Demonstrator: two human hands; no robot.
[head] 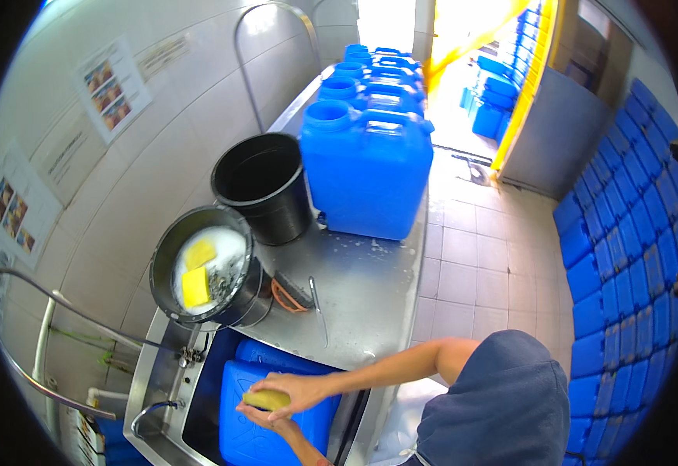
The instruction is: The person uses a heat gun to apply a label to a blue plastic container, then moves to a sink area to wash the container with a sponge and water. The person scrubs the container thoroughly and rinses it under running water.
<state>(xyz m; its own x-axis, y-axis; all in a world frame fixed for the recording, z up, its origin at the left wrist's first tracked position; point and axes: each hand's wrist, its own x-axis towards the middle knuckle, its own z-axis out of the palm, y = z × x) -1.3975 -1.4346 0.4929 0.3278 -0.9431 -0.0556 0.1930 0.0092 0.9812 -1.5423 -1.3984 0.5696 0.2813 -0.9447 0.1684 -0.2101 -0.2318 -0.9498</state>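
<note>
A yellow-green sponge (266, 399) is held between my two hands over the sink (202, 402). My right hand (298, 391) reaches in from the right and grips it from above. My left hand (269, 418) comes from the bottom edge, its fingers around the sponge's lower side. Just beneath the hands, a blue plastic jerrycan (240, 437) lies in the sink, with another blue container (269, 355) behind it. A black bucket (239, 309) of suds beside the sink holds a bright yellow sponge (196, 287) and a paler one (201, 254).
On the steel counter (368, 291) are an orange-backed scrub brush (289, 293), a knife (318, 309), a black bucket (263, 192) and a row of blue jerrycans (368, 169). A faucet (152, 410) stands at the sink's rim. Blue containers (613, 291) are stacked at right.
</note>
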